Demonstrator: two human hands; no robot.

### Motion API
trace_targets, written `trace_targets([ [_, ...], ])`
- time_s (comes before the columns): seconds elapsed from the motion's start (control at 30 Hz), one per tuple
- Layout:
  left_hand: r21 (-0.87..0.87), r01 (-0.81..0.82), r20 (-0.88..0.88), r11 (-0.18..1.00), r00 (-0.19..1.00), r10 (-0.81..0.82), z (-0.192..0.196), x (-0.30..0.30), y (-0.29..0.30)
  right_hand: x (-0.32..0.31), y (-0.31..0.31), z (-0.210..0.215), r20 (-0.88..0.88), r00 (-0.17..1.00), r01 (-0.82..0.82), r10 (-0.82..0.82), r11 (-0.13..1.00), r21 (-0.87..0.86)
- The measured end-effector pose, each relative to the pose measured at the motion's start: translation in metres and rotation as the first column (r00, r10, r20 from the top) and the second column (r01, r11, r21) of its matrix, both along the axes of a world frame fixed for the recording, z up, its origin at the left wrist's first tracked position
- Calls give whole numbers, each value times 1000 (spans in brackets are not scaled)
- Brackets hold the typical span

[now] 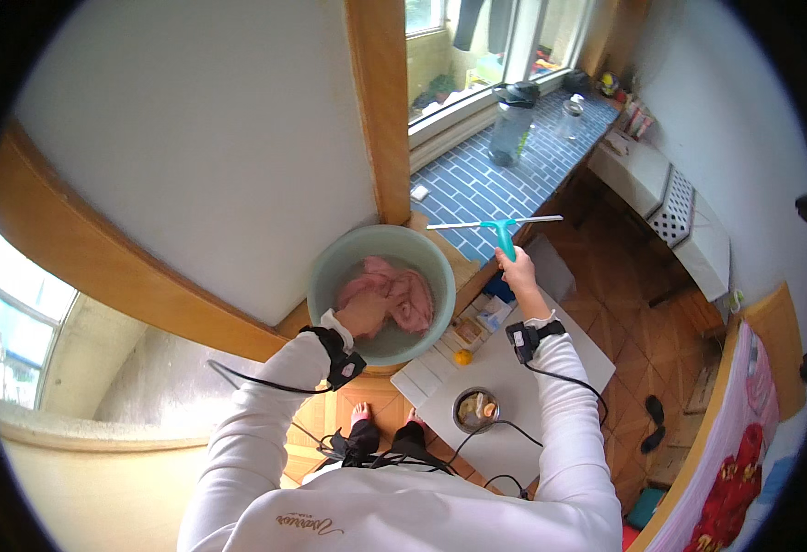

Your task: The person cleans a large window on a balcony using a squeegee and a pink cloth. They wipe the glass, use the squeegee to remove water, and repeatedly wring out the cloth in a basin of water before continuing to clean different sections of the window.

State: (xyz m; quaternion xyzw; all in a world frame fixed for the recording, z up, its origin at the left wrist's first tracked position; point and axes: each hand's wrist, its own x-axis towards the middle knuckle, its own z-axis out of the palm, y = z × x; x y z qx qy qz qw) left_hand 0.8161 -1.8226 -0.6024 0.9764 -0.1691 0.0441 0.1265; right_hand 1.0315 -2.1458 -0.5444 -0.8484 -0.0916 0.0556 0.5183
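Note:
A grey-green round basin (321, 267) of water stands ahead of me, with a wet pink cloth (407, 296) lying crumpled in it. My left hand (365, 315) reaches down into the basin and grips the cloth, its fingertips partly hidden in the folds. In my right hand (519, 273) is a squeegee (502, 235) with a teal handle, my fingers wrapped round it. Its long blade is held up level, right of the basin and over the near edge of the blue tiled ledge (463, 198).
On the ledge stand a large clear bottle (511, 129) and a smaller jar (570, 118) beneath the window. A low white table (564, 368) holds a metal bowl (475, 408) and an orange fruit (462, 357). Cables hang from both wrists. A bed (689, 478) is at right.

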Motion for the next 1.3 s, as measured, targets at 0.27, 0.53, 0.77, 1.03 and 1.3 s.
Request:
trace_targets([
  [0.27, -844, -532, -537, -75, 840, 82, 78, -8, 20, 42, 39, -64, 202, 954, -180, 220, 963, -199],
  [0.53, -918, -305, -283, 253, 952, 121, 56, -20, 38, 57, 55, -75, 292, 886, -145, 361, 813, -564],
  [0.77, -844, -422, -441, -332, 897, -19, 42, -45, -2, 9, 85, 2, 487, 822, 2, 295, 854, -521],
  [1.03, -546, -556, -378, -627, 831, -408, 36, -32, -13, -122, 183, 7, 41, 749, -439, 661, 542, -717],
  [1.3, -302, -475, -655, -827, 733, -182, 40, -31, -47, -163, 218, 4, -227, 706, -692, 671, 583, -426],
])
